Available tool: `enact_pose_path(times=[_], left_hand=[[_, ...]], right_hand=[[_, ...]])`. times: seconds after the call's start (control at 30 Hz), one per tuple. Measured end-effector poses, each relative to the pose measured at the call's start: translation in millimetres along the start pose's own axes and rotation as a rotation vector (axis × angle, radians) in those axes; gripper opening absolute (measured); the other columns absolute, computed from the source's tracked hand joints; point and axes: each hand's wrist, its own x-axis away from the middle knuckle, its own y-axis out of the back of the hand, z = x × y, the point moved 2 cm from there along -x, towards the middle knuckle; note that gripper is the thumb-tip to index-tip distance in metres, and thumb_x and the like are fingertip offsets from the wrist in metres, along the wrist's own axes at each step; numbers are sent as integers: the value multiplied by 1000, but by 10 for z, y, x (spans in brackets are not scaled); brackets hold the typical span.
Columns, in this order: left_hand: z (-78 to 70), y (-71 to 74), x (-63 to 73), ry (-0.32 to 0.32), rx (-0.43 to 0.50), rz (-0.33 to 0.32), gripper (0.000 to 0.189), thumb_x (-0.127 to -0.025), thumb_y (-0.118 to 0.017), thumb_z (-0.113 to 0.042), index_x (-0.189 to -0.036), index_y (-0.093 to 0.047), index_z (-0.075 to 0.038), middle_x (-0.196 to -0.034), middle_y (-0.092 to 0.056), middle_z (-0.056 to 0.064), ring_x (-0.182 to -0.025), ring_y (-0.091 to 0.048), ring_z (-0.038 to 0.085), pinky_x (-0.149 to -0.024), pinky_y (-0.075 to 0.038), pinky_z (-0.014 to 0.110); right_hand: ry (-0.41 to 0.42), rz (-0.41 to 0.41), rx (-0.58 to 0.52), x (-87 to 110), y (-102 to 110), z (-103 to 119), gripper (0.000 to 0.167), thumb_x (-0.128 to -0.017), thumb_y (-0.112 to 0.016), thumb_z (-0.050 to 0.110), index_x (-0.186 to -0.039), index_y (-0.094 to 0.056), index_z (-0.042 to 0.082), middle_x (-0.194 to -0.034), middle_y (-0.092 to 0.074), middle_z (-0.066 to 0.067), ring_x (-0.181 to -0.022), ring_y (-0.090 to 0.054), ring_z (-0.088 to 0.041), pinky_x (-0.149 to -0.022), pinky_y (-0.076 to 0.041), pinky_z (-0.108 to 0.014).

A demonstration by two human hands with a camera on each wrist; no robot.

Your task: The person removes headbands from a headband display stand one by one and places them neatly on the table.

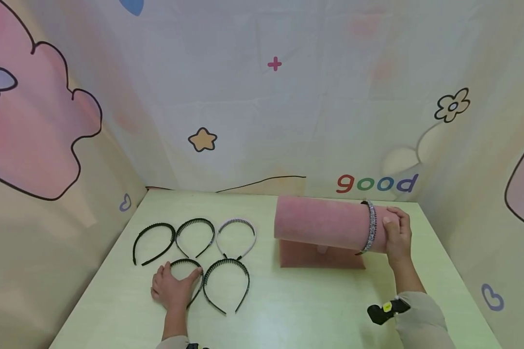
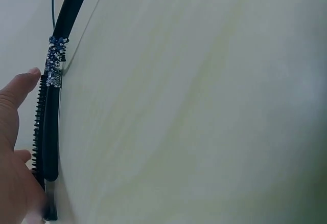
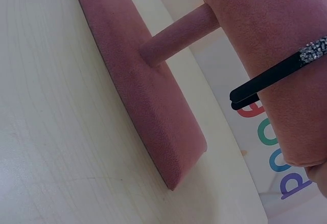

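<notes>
My left hand (image 1: pixel 173 290) is over a black toothed headband (image 1: pixel 186 261) at the front left of the table, its thumb at the band's right side and its fingers curled at the left. In the left wrist view, sparkly stones (image 2: pixel 55 63) show on a black band beside the thumb. My right hand (image 1: pixel 399 237) holds the right end of a pink plush roll (image 1: pixel 319 220) on a stand with a flat pink base (image 3: pixel 138 81). Around the roll, close to that hand, sits a black headband with glittering stones (image 1: pixel 371 227).
Right beside the left hand lies another black headband (image 1: pixel 227 261). Behind are two black headbands, one at the far left (image 1: pixel 135 245) and one in the middle (image 1: pixel 195 220), and a white-topped one (image 1: pixel 237 220). Printed cloth walls (image 1: pixel 262 121) enclose the pale table (image 1: pixel 297 310).
</notes>
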Motion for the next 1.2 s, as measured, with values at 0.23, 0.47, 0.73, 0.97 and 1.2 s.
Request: enact_pose_path(times=[0.23,0.47,0.73,0.97,1.2], left_hand=[[-18,33,23,-4,30,-28,96,-64,-82,-43,-137,-37,2,-137,-29,26,-128,-17,46,-104,-3,57],[-91,98,46,-44,102,-54,94,-66,-82,-43,-138,-38,-2,-140,-29,24,-130,-16,43,-104,1,57],[-239,180,85,-56,189,-47,83,-71,-78,-44,-137,-41,-8,-139,-32,21,-125,-25,46,-92,-15,63],[-391,278,136,-45,222,-3,82,-74,-72,-51,-138,-41,-9,-139,-32,22,-125,-27,44,-95,-15,63],[-576,360,171,-87,359,58,75,-78,-73,-40,-138,-42,-7,-140,-33,18,-128,-29,39,-100,-23,55]], right_hand=[[5,2,-2,-11,-1,-7,27,-94,-45,16,-120,-51,17,-115,-48,8,-101,-42,-12,-84,-29,-28],[7,-1,-12,1,-3,-2,27,-93,-45,14,-120,-51,16,-114,-48,8,-101,-42,-12,-84,-29,-28],[29,4,-28,-30,-7,-6,26,-93,-46,14,-118,-52,15,-114,-49,7,-101,-42,-13,-84,-29,-28],[-20,-24,48,-16,3,4,28,-93,-48,16,-121,-51,16,-113,-49,9,-98,-44,-12,-81,-33,-27],[-83,-28,233,-11,34,42,32,-94,-47,26,-125,-50,20,-113,-48,11,-92,-45,-11,-75,-38,-26]])
